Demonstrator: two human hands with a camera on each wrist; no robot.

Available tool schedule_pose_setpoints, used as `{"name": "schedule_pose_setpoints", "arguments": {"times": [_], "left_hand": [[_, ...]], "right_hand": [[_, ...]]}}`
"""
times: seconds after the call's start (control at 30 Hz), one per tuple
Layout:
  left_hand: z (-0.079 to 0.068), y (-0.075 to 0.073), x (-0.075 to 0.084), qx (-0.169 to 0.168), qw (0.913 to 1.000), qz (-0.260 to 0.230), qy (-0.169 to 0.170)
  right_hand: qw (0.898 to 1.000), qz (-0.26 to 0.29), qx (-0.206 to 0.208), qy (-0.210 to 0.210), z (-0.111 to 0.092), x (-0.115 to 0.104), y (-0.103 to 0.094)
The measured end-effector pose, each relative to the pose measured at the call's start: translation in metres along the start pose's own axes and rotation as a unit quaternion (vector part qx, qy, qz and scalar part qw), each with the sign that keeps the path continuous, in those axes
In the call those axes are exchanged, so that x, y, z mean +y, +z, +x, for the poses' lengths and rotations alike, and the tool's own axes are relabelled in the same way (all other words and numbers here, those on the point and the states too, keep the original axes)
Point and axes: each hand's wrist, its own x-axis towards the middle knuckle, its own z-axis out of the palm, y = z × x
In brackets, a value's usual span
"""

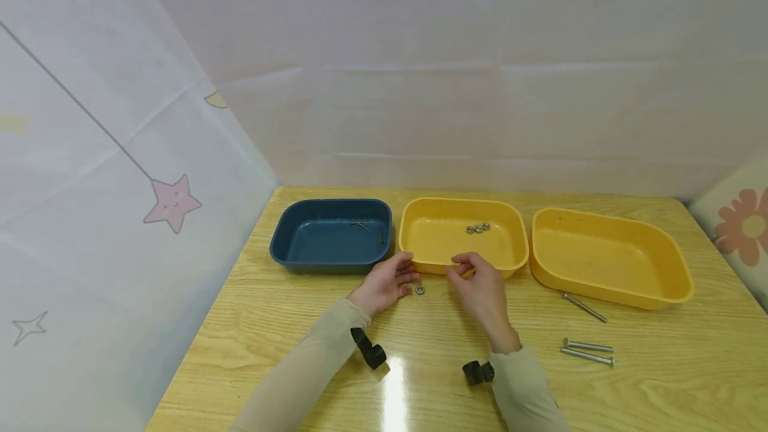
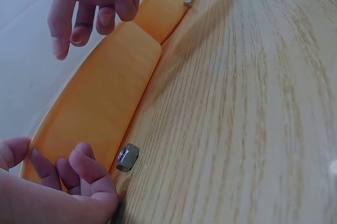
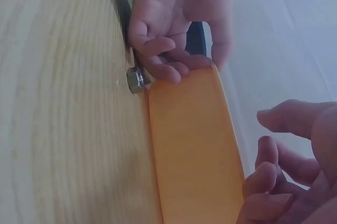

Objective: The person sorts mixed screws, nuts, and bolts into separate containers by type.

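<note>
My left hand [image 1: 390, 283] is at the front left corner of the middle yellow bin [image 1: 462, 266]. It pinches the bin's wall, with the thumb at the rim and the fingers against the outside, as the left wrist view shows. A hex nut [image 2: 127, 158] lies on the table just in front of the bin, near those fingers. My right hand [image 1: 482, 289] hovers at the bin's front rim, fingers loosely bent, nothing between them in the right wrist view [image 3: 289, 176]. Inside the bin, three nuts [image 1: 478, 228] sit together toward the back right.
Left of the middle bin stands a dark blue bin [image 1: 330, 268] with a few small screws [image 1: 361, 225] in it. A larger yellow bin [image 1: 606, 285] is on the right. Three long bolts [image 1: 585, 308] lie on the wooden table [image 1: 438, 385] in front of it.
</note>
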Motion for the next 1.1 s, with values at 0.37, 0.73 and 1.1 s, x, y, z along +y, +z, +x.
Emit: {"name": "schedule_pose_setpoints", "arguments": {"times": [0.37, 0.73, 1.1], "left_hand": [[0.001, 0.0, 0.0, -0.001, 1.0, 0.007, 0.002], [0.0, 0.0, -0.001, 0.005, 1.0, -0.005, -0.003], [-0.002, 0.001, 0.0, 0.002, 1.0, 0.0, 0.006]], "right_hand": [[0.997, 0.041, -0.062, -0.015, -0.007, 0.01, 0.016], [0.991, 0.029, -0.132, -0.022, -0.012, 0.014, 0.034], [0.992, -0.008, -0.125, -0.035, -0.008, 0.019, 0.046]]}}
